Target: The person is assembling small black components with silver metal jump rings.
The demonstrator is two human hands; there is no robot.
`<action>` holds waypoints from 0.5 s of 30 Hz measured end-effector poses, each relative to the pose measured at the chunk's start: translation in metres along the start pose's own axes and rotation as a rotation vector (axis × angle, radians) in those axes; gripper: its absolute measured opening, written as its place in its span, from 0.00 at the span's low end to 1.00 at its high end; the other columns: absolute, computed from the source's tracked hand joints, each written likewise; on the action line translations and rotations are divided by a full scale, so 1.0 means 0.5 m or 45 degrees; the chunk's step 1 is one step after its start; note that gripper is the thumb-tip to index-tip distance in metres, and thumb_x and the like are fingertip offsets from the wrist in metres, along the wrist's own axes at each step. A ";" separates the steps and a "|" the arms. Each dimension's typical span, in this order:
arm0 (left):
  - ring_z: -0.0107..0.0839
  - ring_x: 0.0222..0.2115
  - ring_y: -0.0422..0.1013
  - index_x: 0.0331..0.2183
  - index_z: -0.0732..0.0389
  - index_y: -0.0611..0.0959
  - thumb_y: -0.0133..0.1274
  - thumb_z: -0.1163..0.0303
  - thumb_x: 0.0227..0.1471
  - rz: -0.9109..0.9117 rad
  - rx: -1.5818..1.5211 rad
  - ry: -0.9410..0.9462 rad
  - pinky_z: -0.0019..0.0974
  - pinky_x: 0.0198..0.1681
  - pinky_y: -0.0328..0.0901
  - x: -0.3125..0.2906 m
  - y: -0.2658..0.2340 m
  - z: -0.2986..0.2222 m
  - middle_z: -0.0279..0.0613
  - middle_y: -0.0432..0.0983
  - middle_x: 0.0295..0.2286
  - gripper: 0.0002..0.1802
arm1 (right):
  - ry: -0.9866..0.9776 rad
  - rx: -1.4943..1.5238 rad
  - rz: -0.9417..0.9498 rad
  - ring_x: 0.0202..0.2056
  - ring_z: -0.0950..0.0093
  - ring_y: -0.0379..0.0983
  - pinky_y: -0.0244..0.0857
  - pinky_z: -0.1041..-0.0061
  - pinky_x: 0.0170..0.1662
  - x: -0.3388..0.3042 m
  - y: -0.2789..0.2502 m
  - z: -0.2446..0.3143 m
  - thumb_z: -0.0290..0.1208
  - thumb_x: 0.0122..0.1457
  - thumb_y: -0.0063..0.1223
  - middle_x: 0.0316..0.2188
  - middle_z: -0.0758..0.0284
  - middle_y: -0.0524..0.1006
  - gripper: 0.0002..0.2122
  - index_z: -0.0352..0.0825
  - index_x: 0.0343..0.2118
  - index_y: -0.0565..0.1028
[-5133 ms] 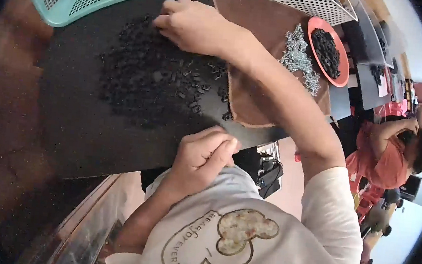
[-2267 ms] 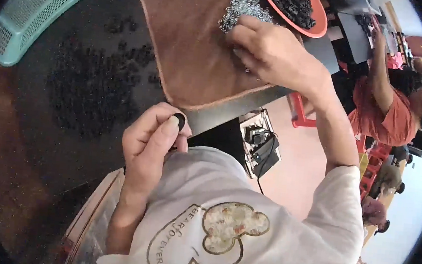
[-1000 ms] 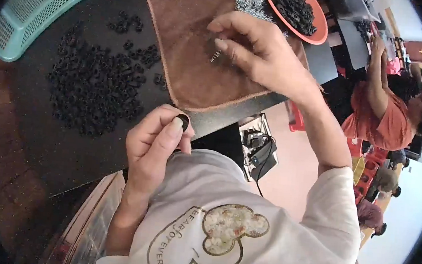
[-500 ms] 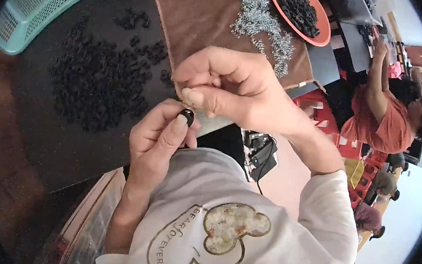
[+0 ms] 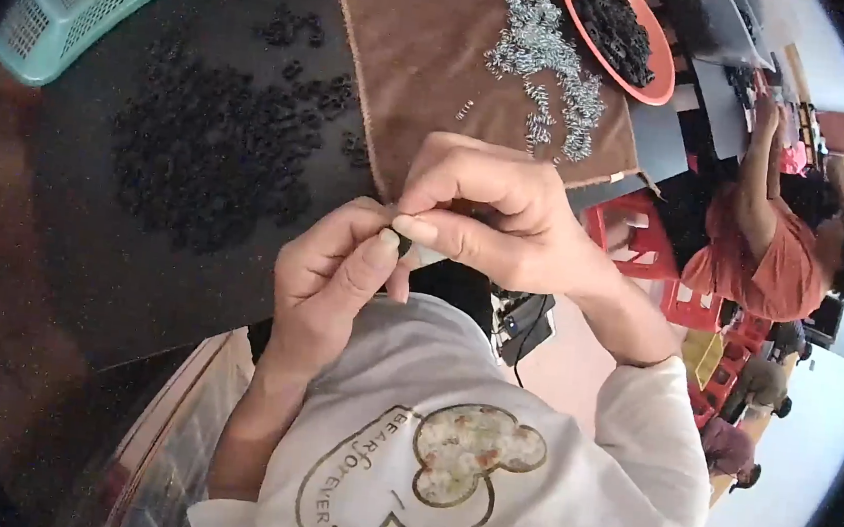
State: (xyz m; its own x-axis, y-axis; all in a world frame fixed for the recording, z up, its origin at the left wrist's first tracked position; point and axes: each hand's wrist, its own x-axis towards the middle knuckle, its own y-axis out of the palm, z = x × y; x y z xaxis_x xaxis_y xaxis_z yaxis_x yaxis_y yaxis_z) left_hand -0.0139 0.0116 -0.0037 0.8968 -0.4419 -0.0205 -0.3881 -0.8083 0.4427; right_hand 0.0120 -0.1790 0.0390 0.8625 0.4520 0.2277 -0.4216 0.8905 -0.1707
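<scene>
Between the thumb and fingers of my left hand (image 5: 325, 280) is a small rounded black part (image 5: 403, 246), held above my lap. My right hand (image 5: 501, 220) is closed in a pinch right at the top of that part, its thumb and fingertip meeting the left fingertips. Whatever the right fingers hold is hidden. Beyond my left hand, a wide heap of small black pieces (image 5: 210, 160) covers the dark table. Past my right hand, a pile of small silvery springs (image 5: 546, 49) lies on a brown cloth (image 5: 415, 52), with one loose spring (image 5: 464, 110) apart from it.
An orange bowl (image 5: 667, 84) of black pieces stands at the far right of the cloth. A green mesh basket (image 5: 35, 44) is at the far left. Red crates (image 5: 635, 242) stand to the right, near a person in an orange shirt (image 5: 770, 249) and several others.
My right hand has come down onto the black part in my left hand, its fingers now pinched at the part's top. The view has shifted slightly.
</scene>
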 end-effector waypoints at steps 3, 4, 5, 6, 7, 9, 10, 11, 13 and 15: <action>0.19 0.25 0.67 0.36 0.68 0.78 0.46 0.69 0.62 -0.016 -0.068 0.046 0.24 0.30 0.63 0.003 0.004 -0.004 0.37 0.73 0.29 0.12 | -0.046 -0.025 -0.001 0.29 0.75 0.71 0.63 0.77 0.31 -0.005 0.005 0.001 0.21 0.57 0.57 0.27 0.65 0.74 0.02 0.28 0.32 0.76; 0.20 0.25 0.67 0.35 0.68 0.78 0.46 0.69 0.62 -0.011 -0.085 0.045 0.24 0.30 0.63 0.003 0.003 -0.004 0.37 0.73 0.29 0.12 | -0.107 -0.097 -0.014 0.29 0.75 0.71 0.63 0.77 0.31 -0.007 0.007 0.000 0.21 0.57 0.57 0.27 0.65 0.74 0.02 0.28 0.31 0.76; 0.20 0.25 0.67 0.35 0.68 0.78 0.46 0.69 0.62 -0.008 -0.100 0.044 0.24 0.30 0.63 0.002 0.001 -0.004 0.38 0.73 0.29 0.11 | -0.134 -0.098 -0.027 0.29 0.74 0.71 0.63 0.75 0.31 -0.008 0.011 -0.005 0.21 0.57 0.56 0.27 0.65 0.74 0.02 0.28 0.31 0.76; 0.20 0.25 0.67 0.35 0.68 0.78 0.46 0.69 0.62 -0.010 -0.101 0.047 0.24 0.30 0.63 0.001 -0.001 -0.003 0.38 0.73 0.29 0.11 | -0.121 -0.082 -0.006 0.28 0.73 0.72 0.63 0.74 0.32 -0.004 0.009 -0.004 0.23 0.59 0.55 0.26 0.65 0.73 0.03 0.29 0.31 0.76; 0.20 0.25 0.67 0.35 0.68 0.78 0.46 0.70 0.62 -0.013 -0.093 0.059 0.24 0.30 0.63 0.000 -0.001 -0.002 0.38 0.73 0.30 0.11 | -0.109 -0.066 0.014 0.28 0.73 0.73 0.64 0.73 0.32 0.002 0.003 -0.005 0.25 0.60 0.53 0.24 0.66 0.72 0.04 0.31 0.31 0.75; 0.20 0.25 0.67 0.35 0.68 0.77 0.46 0.70 0.62 -0.015 -0.085 0.072 0.24 0.30 0.63 -0.002 0.002 -0.002 0.38 0.72 0.30 0.11 | -0.165 -0.314 0.006 0.29 0.66 0.72 0.65 0.71 0.34 0.025 -0.019 -0.009 0.24 0.58 0.53 0.26 0.63 0.72 0.03 0.30 0.32 0.74; 0.20 0.25 0.67 0.35 0.69 0.77 0.46 0.71 0.62 -0.002 -0.005 0.099 0.24 0.30 0.63 -0.005 0.004 -0.006 0.38 0.72 0.30 0.10 | -0.236 -0.471 0.024 0.29 0.64 0.71 0.65 0.69 0.33 0.039 -0.027 -0.017 0.23 0.56 0.53 0.27 0.62 0.71 0.03 0.30 0.32 0.74; 0.21 0.25 0.67 0.35 0.69 0.77 0.47 0.72 0.61 0.012 0.074 0.126 0.25 0.30 0.63 -0.006 0.005 -0.009 0.38 0.72 0.30 0.09 | -0.305 -0.628 0.042 0.29 0.61 0.71 0.66 0.67 0.33 0.051 -0.028 -0.025 0.22 0.54 0.53 0.27 0.61 0.71 0.04 0.30 0.33 0.73; 0.20 0.24 0.67 0.35 0.70 0.76 0.47 0.73 0.61 0.058 0.176 0.151 0.24 0.29 0.63 -0.008 -0.002 -0.015 0.39 0.71 0.29 0.08 | -0.296 -0.746 0.032 0.28 0.58 0.71 0.67 0.64 0.31 0.063 -0.022 -0.036 0.23 0.51 0.53 0.27 0.60 0.69 0.06 0.30 0.32 0.72; 0.20 0.24 0.67 0.35 0.70 0.76 0.47 0.73 0.60 0.025 0.233 0.169 0.24 0.29 0.62 -0.010 -0.005 -0.022 0.39 0.71 0.29 0.08 | -0.212 -1.155 0.273 0.28 0.57 0.72 0.68 0.61 0.29 0.087 -0.024 -0.023 0.26 0.48 0.54 0.27 0.60 0.70 0.06 0.30 0.29 0.71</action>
State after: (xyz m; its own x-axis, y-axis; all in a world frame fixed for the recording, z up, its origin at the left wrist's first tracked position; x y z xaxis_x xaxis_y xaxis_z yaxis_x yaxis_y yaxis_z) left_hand -0.0150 0.0202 0.0051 0.9040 -0.4132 0.1100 -0.4272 -0.8625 0.2714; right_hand 0.0578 -0.1704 0.0399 0.7113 0.6653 0.2267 -0.1277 0.4395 -0.8891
